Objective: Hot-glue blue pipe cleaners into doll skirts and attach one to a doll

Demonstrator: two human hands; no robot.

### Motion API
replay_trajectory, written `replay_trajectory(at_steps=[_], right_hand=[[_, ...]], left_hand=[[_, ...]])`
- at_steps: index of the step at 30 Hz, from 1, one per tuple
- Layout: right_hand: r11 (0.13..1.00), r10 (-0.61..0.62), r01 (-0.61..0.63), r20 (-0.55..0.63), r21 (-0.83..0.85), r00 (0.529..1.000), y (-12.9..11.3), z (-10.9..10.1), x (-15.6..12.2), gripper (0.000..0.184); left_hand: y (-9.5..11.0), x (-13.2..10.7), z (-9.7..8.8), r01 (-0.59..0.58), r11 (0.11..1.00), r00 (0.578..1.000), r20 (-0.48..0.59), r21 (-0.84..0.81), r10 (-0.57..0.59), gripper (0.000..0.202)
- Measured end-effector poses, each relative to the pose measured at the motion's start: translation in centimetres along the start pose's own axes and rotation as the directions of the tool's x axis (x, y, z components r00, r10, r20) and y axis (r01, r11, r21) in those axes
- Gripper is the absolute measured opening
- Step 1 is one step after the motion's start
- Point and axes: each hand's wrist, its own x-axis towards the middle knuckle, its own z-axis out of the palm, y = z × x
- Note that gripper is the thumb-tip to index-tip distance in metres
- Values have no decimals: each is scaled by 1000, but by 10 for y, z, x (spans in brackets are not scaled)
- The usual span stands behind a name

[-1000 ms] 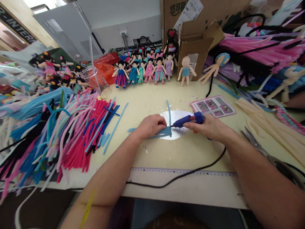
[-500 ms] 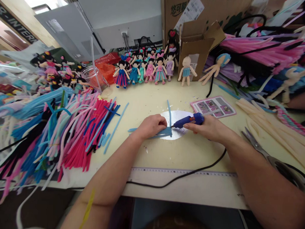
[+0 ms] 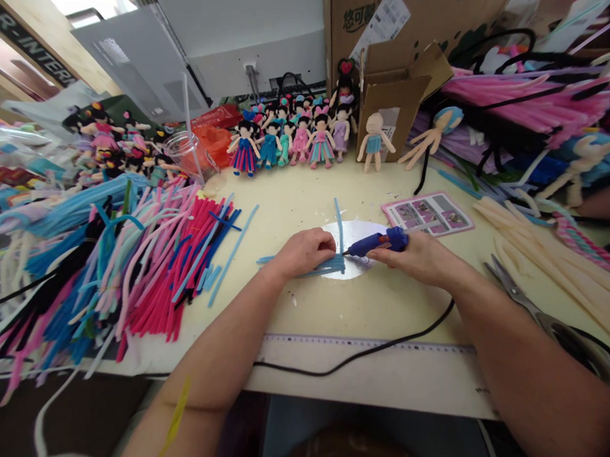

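Note:
My right hand (image 3: 419, 258) is wrapped round a blue hot glue gun (image 3: 379, 243), its nozzle pointing left. The nozzle tip meets the right ends of several light blue pipe cleaners (image 3: 328, 264) lying side by side. My left hand (image 3: 307, 248) is closed over these pipe cleaners, fingertips pinching near the nozzle; the fingers hide part of them. One more light blue pipe cleaner (image 3: 338, 220) stands out away from me at the row's right end. Under the work lies a shiny silver disc (image 3: 360, 267).
Pipe cleaner bundles (image 3: 152, 296) cover the left side. Finished dolls (image 3: 301, 138) stand at the back beside an open cardboard box (image 3: 389, 98). Scissors (image 3: 513, 286) and beige pipe cleaners (image 3: 549, 257) lie right. A black cord (image 3: 381, 344) crosses a ruler strip (image 3: 306, 340) in front.

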Motion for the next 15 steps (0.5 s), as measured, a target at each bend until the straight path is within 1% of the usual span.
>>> replay_trajectory(at_steps=[3, 8, 15], right_hand=[[1000, -9, 9, -1, 15, 1000, 1, 0, 0, 40], [999, -20, 20, -6, 32, 1000, 3, 1, 0, 43], [999, -30, 31, -14, 28, 999, 1, 3, -2, 41]], left_hand=[[0, 0, 0, -9, 1000, 1000, -7, 16, 9, 10], [2, 0, 0, 20, 999, 1000, -6, 44, -20, 11], [2, 1, 2, 26, 998, 1000, -7, 55, -26, 11]])
